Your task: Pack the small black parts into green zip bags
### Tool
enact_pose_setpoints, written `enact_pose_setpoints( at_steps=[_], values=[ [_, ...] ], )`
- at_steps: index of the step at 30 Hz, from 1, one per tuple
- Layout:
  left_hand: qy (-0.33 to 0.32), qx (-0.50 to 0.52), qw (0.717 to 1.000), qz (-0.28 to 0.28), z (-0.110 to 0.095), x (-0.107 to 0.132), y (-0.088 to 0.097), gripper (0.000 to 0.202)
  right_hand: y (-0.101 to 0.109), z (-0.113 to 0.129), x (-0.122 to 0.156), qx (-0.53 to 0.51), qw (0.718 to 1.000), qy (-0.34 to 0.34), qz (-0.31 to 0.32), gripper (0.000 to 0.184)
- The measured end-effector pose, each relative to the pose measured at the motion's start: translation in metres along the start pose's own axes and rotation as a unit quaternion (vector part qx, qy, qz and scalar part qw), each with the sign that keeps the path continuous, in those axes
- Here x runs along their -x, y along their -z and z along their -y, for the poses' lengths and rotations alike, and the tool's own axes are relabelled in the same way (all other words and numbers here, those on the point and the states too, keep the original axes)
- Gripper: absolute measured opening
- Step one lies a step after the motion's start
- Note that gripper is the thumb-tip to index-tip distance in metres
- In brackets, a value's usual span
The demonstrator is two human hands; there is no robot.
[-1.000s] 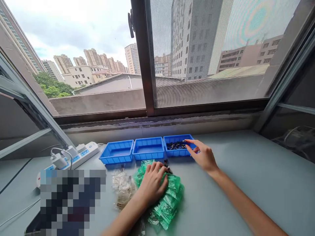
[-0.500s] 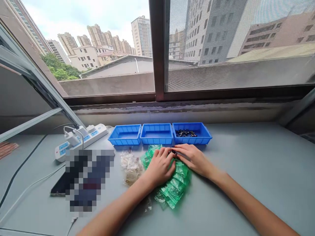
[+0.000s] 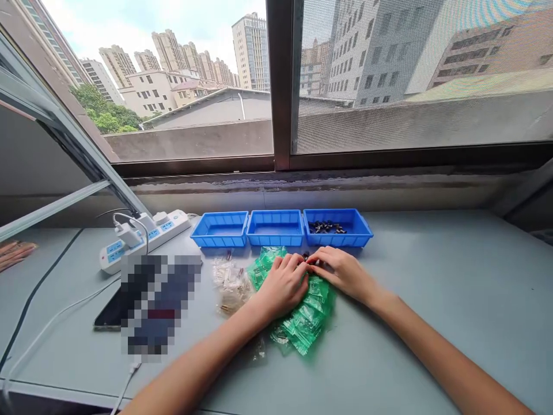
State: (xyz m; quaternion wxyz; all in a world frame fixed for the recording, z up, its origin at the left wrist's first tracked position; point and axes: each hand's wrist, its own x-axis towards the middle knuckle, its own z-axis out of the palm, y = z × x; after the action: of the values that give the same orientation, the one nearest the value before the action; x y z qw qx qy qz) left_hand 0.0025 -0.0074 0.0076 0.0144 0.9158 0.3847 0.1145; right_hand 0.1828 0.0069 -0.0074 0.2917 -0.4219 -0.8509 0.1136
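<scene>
My left hand (image 3: 285, 282) lies over a pile of green plastic bags (image 3: 313, 323), its fingers curled and closed. From the right, my right hand (image 3: 343, 274) meets its fingertips, with thumb and fingers pinched together. A few small dark pieces (image 3: 306, 256) show just behind the fingertips. What either hand grips is too small and covered to make out. Left of the green pile lie clear plastic bags (image 3: 231, 282) with small metal-coloured parts inside. Part of the green pile is hidden under my left hand.
Three blue bins stand behind the bags: a left bin (image 3: 218, 241), a middle bin (image 3: 275, 240) and a right bin (image 3: 339, 240) holding small dark parts (image 3: 326, 227). A power strip (image 3: 173, 225), phone-like devices (image 3: 108, 314) and cables (image 3: 38, 282) lie at the left.
My right hand's fingers have drawn together and bent more at the left fingertips. My left hand stays on the green bags. The whole view has shifted slightly.
</scene>
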Motion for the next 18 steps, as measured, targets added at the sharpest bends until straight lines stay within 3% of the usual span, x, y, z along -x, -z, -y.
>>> enact_pose_setpoints(
  at_steps=[18],
  values=[
    [0.0,0.02,1.0,-0.009,0.0,0.0,-0.001,0.02,0.008,0.0,0.001,0.009,0.998,-0.062,0.002,0.017]
  ],
)
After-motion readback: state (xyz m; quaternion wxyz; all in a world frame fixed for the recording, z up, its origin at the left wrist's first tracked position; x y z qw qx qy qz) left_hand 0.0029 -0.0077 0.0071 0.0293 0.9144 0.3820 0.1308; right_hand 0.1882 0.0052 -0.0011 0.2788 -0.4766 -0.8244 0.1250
